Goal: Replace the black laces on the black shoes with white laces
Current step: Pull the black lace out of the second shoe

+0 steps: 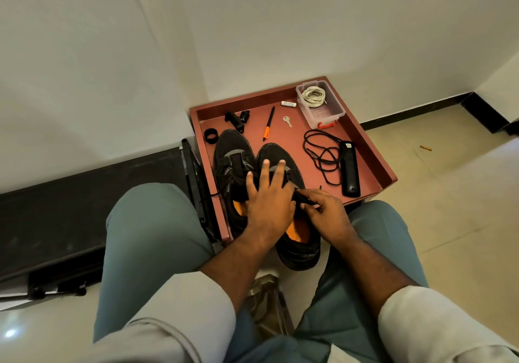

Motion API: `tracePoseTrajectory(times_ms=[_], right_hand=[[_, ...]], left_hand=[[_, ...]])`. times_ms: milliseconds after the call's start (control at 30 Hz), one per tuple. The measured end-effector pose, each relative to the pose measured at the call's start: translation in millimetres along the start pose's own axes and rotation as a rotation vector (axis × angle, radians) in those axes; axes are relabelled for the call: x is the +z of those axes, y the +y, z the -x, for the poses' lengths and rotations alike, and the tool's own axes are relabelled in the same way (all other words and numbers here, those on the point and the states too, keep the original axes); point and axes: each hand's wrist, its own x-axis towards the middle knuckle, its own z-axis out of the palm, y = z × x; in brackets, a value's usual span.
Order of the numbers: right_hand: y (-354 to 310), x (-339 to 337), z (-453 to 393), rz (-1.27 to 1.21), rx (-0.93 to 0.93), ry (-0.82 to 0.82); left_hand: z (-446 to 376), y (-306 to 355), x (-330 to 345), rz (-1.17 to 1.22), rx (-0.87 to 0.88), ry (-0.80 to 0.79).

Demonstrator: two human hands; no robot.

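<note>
Both hands worked on the right black shoe [292, 194]: left hand [269, 199] lay flat, spread upon it; right hand [323, 208] pinched its black lace [304, 198].

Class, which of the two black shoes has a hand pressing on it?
The right-hand shoe; the left hand lies flat on it, while the other shoe is untouched.

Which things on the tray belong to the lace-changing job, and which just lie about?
Job: two black shoes, loose black lace, white laces in the clear box.
Lying about: pen, key, black handset, black ring.
</note>
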Motion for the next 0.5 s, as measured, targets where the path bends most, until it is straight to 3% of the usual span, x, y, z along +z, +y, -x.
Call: tracePoseTrajectory(times_ms=[133,233,367,500], right_hand=[[-1.0,0.2,2.1,0.02,-0.024,-0.01],[-1.1,0.4,1.9,-0.039,0.034,-0.004],[0.5,3.4,0.9,-0.097,0.123,0.0],[2.6,5.3,1.3,-0.078,0.143,0.003]], left_hand=[[-7.8,-8.5,3.8,-0.095,0.083,0.018],[-6.9,-13.6,8.4,0.037,0.068,0.174],[-7.3,-30.8,3.1,0.322,-0.158,0.427],[-13.9,-61.7,-18.9,0.536,-0.489,0.664]])
